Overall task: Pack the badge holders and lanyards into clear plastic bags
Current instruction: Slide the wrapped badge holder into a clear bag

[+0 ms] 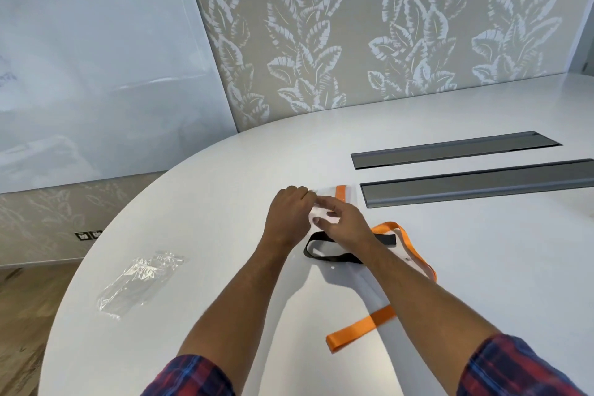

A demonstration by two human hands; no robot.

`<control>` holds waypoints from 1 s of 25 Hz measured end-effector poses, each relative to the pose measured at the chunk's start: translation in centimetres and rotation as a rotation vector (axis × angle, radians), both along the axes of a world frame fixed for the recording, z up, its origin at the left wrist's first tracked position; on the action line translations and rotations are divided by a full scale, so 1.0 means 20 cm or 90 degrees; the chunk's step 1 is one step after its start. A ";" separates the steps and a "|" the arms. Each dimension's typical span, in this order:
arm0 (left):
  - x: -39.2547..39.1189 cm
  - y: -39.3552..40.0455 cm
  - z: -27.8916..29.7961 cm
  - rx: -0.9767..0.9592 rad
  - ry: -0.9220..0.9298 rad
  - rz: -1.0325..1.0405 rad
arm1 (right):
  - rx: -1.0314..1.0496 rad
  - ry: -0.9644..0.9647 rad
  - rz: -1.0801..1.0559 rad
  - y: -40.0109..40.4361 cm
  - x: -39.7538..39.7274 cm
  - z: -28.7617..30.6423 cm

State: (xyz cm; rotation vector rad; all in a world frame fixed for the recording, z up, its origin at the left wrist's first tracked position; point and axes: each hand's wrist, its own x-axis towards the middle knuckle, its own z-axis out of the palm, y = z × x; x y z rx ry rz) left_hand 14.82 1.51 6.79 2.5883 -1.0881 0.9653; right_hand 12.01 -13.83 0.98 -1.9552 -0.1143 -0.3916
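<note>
Working at a white table (199, 190), both hands meet over a clear badge holder (324, 214) lying flat near the middle. Left hand (289, 214) has fingers curled at the holder's far left edge, seeming to pinch it; grip partly hidden. Right hand (345, 222) lies across the holder, index finger extended on top, other fingers loosely bent; cannot tell whether it holds anything. An orange strip (341, 193) shows at the holder's far right end. Black lanyard (324, 252) loops just near of the hands; orange lanyard (414, 254) trails right and nearward under the right forearm. Crumpled clear plastic bag (138, 280) sits well apart, left. Two grey slots (466, 151) far right.
</note>
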 end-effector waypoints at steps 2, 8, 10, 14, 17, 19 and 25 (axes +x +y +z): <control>0.09 0.01 -0.08 0.033 0.001 0.015 | -0.212 0.044 -0.015 -0.01 0.09 -0.04; 0.21 -0.03 -0.30 0.014 0.112 0.075 | -0.523 0.026 -0.018 -0.04 0.24 -0.10; 0.21 -0.04 -0.37 -0.024 0.167 0.110 | -0.578 0.014 -0.022 -0.04 0.26 -0.14; 0.21 -0.04 -0.45 -0.119 0.285 0.142 | -0.622 -0.020 -0.046 -0.03 0.25 -0.19; 0.20 -0.03 -0.43 -0.146 0.248 0.147 | -0.628 -0.025 -0.055 -0.02 0.24 -0.18; 0.19 -0.03 -0.44 -0.166 0.187 0.150 | -0.637 -0.019 -0.055 -0.03 0.23 -0.18; 0.18 -0.03 -0.47 -0.249 0.336 0.147 | -0.633 -0.009 -0.054 -0.04 0.20 -0.16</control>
